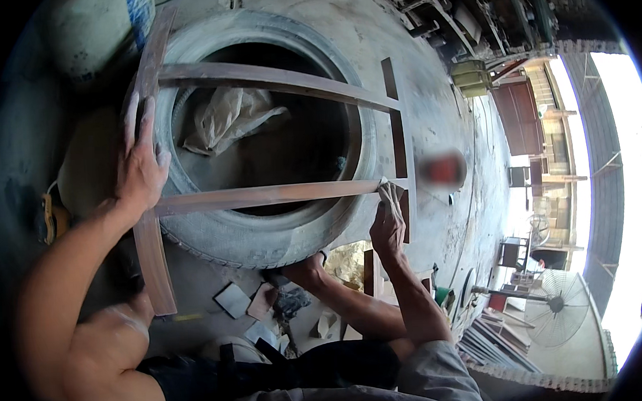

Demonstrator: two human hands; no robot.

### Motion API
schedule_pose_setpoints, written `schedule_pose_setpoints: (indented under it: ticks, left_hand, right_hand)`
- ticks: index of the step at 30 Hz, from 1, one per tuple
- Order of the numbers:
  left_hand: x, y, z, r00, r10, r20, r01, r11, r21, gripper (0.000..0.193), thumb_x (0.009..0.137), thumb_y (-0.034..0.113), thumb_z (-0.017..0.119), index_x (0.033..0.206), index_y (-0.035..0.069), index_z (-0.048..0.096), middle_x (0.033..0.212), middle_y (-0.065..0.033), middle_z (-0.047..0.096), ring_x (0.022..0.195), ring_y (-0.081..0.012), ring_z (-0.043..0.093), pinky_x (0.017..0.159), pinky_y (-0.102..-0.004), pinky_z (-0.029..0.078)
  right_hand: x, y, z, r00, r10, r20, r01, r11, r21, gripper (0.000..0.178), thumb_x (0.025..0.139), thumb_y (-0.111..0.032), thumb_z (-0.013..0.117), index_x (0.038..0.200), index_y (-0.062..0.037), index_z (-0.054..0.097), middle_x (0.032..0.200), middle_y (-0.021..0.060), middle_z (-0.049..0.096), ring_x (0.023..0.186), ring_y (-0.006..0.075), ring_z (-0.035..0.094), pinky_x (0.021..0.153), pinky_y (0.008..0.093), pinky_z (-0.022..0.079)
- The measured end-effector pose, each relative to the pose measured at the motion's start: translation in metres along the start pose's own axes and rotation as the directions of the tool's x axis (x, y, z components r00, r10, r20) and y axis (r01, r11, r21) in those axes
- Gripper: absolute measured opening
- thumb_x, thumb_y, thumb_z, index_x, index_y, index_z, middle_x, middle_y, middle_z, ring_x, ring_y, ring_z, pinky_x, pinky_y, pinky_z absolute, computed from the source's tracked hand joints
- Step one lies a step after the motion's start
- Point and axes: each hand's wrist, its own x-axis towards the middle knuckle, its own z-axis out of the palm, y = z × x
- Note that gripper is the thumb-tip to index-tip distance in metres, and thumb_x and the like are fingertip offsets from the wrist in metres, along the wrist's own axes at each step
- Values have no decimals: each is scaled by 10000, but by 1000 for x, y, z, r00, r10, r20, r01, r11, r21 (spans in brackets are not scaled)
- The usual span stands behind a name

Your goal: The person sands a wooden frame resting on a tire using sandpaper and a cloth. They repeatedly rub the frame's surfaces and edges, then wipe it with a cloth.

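A brown wooden frame (pixel 262 197), with two long side rails and two crossbars, lies across a big dusty tire (pixel 264 237). My left hand (pixel 141 171) rests on the left rail (pixel 153 262), fingers stretched along it and thumb apart. At the right end of the nearer crossbar, my right hand (pixel 387 229) is closed on a pale folded sheet (pixel 389 190), which presses against the wood beside the right rail (pixel 398 144). Whether the sheet is cloth or sandpaper I cannot tell. Inside the tire's opening lies a crumpled plastic bag (pixel 228 118).
A whitish sack (pixel 97 30) stands at the far left, and a yellow tool (pixel 54 218) lies left of my forearm. Tile pieces (pixel 233 300) litter the floor near my legs. Rightward are a blurred reddish object (pixel 444 169), a large fan (pixel 557 304) and stacked strips (pixel 495 344).
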Motion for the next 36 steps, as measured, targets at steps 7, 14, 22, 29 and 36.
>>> schedule_pose_setpoints:
  ticks: [7,14,22,29,36]
  left_hand:
    - [0,-2,-3,1000,-6,28,6,1000,-1,890,842,-10,691,1618,62,263,1662,-239,212,1480,-455,328,1201,-480,345]
    - [-1,-5,-2,1000,18,18,-18,999,29,883,826,-33,685,1608,51,284,1663,-234,217,1483,-456,326,1213,-477,332]
    - [0,5,-4,998,-6,61,2,997,76,868,843,-26,667,1611,43,267,1675,-214,198,1505,-426,302,1226,-456,323]
    - [0,-1,-5,999,-9,48,6,998,62,841,850,-13,633,1607,32,268,1671,-219,205,1503,-427,307,1223,-466,322]
    - [2,7,-5,997,0,71,-4,999,53,840,842,3,644,1594,3,271,1661,-251,201,1497,-455,302,1222,-485,315]
  right_hand:
    - [2,-21,10,989,-150,-16,150,985,87,451,940,51,519,1390,54,536,1431,281,570,1391,445,503,1162,495,433]
    - [-11,-62,18,991,-108,-75,119,979,165,469,901,78,544,1370,70,551,1413,325,561,1371,467,516,1182,502,411]
    - [-12,-57,28,993,-69,-95,84,984,158,511,922,37,545,1430,73,499,1467,286,532,1400,463,484,1217,494,379]
    - [1,-24,2,999,-12,-53,14,999,52,522,877,67,578,1397,66,532,1477,279,531,1399,462,482,1171,497,424]
    - [-16,-67,29,964,-264,8,260,954,145,647,840,48,593,1476,44,472,1508,236,525,1450,413,450,1227,476,367]
